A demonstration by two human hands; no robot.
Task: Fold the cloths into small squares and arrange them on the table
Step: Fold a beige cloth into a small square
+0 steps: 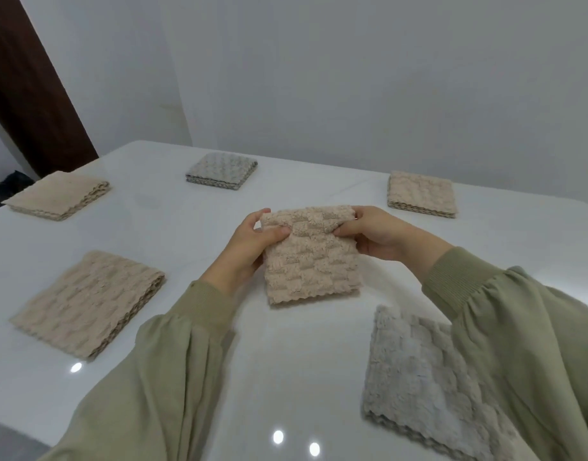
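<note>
I hold a folded beige textured cloth above the middle of the white table. My left hand pinches its upper left corner and my right hand pinches its upper right corner. The cloth hangs down from my fingers, its lower edge close to the tabletop. Folded squares lie around it: a beige one at the near left, a beige one at the far left, a grey one at the far middle and a beige one at the far right. A grey cloth lies at the near right, partly under my right sleeve.
A pale wall stands right behind the table's far edge. A dark brown door frame rises at the far left, with a dark object on the floor beside it. The glossy tabletop reflects ceiling lights near the front edge.
</note>
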